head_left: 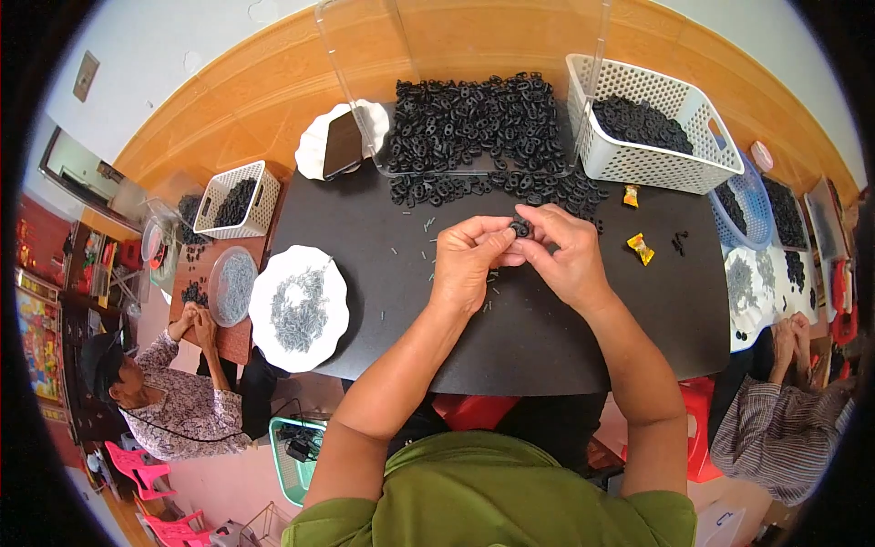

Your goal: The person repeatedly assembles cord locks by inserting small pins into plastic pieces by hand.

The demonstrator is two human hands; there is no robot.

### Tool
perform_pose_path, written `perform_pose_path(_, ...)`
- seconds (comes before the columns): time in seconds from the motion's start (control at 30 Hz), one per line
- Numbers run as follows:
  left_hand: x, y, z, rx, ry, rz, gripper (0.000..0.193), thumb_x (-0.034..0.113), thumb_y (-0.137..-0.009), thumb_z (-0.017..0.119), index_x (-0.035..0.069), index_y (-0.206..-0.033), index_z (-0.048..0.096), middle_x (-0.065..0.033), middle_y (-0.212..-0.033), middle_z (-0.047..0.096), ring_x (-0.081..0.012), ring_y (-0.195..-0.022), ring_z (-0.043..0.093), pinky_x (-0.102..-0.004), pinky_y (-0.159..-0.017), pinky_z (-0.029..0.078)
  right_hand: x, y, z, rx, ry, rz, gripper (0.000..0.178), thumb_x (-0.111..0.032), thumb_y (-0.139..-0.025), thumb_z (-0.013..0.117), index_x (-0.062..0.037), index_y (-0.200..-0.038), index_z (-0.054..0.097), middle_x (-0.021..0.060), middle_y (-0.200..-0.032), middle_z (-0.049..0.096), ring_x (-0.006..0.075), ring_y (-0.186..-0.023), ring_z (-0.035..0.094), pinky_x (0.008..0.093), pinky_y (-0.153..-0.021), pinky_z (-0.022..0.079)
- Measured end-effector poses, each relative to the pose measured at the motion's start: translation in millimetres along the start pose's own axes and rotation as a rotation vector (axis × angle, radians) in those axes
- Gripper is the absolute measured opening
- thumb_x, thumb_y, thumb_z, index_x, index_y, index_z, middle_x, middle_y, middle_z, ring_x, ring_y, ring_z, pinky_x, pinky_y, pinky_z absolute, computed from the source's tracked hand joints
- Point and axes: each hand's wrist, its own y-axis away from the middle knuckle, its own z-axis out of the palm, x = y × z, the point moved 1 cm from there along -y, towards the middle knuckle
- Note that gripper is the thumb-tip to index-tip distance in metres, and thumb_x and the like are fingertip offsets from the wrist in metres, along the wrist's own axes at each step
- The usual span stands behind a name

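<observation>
Over the middle of the dark table, my left hand [467, 262] and my right hand [567, 252] meet, fingertips pinched together. Between them is a small round black plastic piece [520, 228], gripped from both sides. Fingers cover part of it, so its exact kind is unclear. Just beyond my hands, loose black oval pieces with holes [437, 190] spill from the open front of a clear plastic bin [456, 171]. Short grey pins [429, 222] lie scattered around my left hand. More grey pins [299, 314] fill a white scalloped plate [267, 342] on the left.
A white perforated basket [656, 171] of black parts stands at back right, near two yellow wrapped sweets [641, 249]. A phone [343, 144] rests on another white plate [313, 150]. One person [173, 401] works at a left table, another [775, 428] at the right.
</observation>
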Motion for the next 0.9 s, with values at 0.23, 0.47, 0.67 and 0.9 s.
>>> perform_pose_path(0.23, 2, 0, -4, -0.01, 0.055, 0.008, 0.01, -0.001, -0.079, 0.059, -0.003, -0.088, 0.061, -0.0112, -0.076, 0.064, -0.0155, -0.063, 0.063, -0.0265, -0.058, 0.055, 2, 1, 11, 0.131, 0.187, -0.219, 0.031, 0.005, -0.063, 0.062, 0.0032, -0.094, 0.057, 0.0152, -0.079, 0.061, 0.0287, -0.07, 0.061, 0.0322, -0.061, 0.049)
perform_pose_path(0.47, 1, 0, -9, -0.015, 0.016, 0.03, 0.01, -0.002, -0.078, 0.059, -0.003, -0.087, 0.061, -0.0119, -0.073, 0.064, -0.0155, -0.06, 0.062, -0.0262, -0.055, 0.054, 5, 4, 16, 0.127, 0.199, -0.249, 0.03, 0.007, -0.063, 0.06, 0.0042, -0.092, 0.057, 0.0157, -0.079, 0.06, 0.0291, -0.071, 0.061, 0.0328, -0.062, 0.05)
perform_pose_path(0.67, 2, 1, -8, -0.005, -0.009, 0.019, 0.008, -0.004, -0.077, 0.058, -0.004, -0.085, 0.061, -0.0116, -0.07, 0.063, -0.0156, -0.058, 0.062, -0.0257, -0.054, 0.054, 5, 8, 19, 0.115, 0.216, -0.27, 0.028, 0.007, -0.063, 0.058, 0.0054, -0.091, 0.057, 0.0157, -0.076, 0.059, 0.0292, -0.069, 0.06, 0.0333, -0.06, 0.049)
perform_pose_path(0.9, 3, 1, -8, -0.026, -0.033, 0.036, 0.006, -0.003, -0.078, 0.058, -0.004, -0.083, 0.061, -0.0111, -0.07, 0.062, -0.0154, -0.057, 0.061, -0.0251, -0.052, 0.053, 7, 11, 25, 0.162, 0.233, -0.331, 0.027, 0.007, -0.063, 0.058, 0.0051, -0.089, 0.056, 0.015, -0.074, 0.058, 0.0293, -0.067, 0.059, 0.0335, -0.058, 0.049)
